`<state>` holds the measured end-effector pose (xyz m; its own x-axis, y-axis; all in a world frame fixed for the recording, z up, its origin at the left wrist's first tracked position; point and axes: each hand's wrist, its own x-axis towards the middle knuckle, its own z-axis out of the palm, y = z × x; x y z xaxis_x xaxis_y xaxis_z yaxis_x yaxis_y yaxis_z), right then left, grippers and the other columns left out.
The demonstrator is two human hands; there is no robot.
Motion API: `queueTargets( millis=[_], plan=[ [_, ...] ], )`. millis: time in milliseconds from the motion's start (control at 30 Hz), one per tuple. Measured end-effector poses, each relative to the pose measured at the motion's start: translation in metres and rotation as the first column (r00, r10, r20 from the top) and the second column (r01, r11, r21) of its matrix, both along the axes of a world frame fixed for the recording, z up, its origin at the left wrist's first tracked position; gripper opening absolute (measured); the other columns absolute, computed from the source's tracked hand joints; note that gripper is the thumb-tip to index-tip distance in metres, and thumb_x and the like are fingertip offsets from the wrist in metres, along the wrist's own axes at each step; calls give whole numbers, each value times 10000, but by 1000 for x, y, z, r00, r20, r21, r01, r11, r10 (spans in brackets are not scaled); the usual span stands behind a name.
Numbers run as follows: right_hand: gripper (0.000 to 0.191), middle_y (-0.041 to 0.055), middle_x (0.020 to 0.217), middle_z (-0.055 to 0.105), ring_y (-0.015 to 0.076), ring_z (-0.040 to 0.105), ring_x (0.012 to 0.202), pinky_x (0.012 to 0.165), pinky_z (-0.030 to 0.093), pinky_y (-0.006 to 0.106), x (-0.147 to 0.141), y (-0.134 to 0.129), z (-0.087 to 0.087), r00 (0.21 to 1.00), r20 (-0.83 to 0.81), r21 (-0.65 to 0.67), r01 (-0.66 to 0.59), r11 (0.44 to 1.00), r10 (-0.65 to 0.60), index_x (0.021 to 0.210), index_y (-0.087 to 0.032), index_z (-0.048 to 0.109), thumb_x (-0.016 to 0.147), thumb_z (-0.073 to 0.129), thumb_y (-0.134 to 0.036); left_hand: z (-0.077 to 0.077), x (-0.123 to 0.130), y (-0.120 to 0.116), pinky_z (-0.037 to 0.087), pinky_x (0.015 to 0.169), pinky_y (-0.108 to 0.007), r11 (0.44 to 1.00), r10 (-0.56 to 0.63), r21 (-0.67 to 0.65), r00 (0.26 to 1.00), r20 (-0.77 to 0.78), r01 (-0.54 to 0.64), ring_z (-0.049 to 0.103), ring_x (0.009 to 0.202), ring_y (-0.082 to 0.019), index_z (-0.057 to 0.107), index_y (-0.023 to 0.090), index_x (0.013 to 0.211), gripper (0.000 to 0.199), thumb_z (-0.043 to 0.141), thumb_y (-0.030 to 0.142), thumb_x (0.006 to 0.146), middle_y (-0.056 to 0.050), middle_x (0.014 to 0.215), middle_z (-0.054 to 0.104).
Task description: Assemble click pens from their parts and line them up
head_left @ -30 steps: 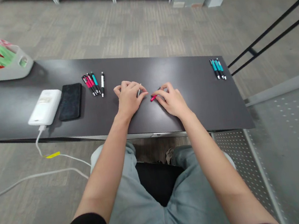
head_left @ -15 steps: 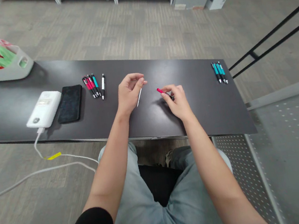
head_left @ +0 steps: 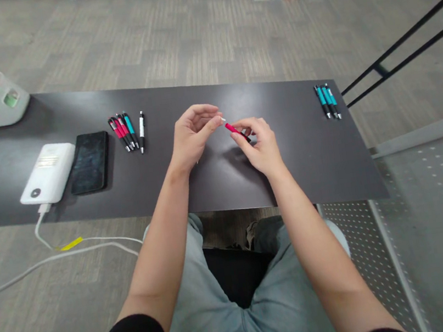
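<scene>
Pink barrel meets thin white piece

The left hand (head_left: 194, 139), fingers curled, pinches a thin white piece (head_left: 223, 119). Just beside its fingertips, the right hand (head_left: 260, 145), partly closed, grips a pink pen barrel (head_left: 233, 128) above the worktop (head_left: 320, 159).

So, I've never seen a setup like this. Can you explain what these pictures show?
There's no robot here: these are a person's own bare hands. Every picture comes from one camera worn on the head, looking forward and down.

On the dark table, from left to right, are a pale basket of colourful things, a white device with a cable, a black phone-like slab, some pink and teal pens, a white pen and more teal pens.

The right hand holds a pink pen part. The left hand pinches something thin and white, mostly hidden.
</scene>
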<state>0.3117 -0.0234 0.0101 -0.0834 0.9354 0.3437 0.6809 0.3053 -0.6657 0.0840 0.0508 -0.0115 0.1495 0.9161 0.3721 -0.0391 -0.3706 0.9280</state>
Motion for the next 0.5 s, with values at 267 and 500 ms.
queueTargets(
  millis=[267,500],
  plan=[
    [337,101,1351,919,381,763,1152,1205,635,609,0,-1,-1,1000,-16,21,-12,1000,12,1397,-359,878,1268,670,-590,6,-1,-11,806,1072,-467,998,-17,57,999,-32,18,954,1126,-276,861,302,1190,561,1048,817,1068,-68,1185,932],
    [316,98,1362,910,393,766,1205,1229,622,615,-1,-1,1,999,33,-2,-20,1000,20,1422,-381,873,1286,664,-574,17,-15,-14,757,993,-423,994,64,100,986,-156,-49,899,1045,-258,873,294,1107,489,1062,744,1074,-53,1121,929]
  ],
)
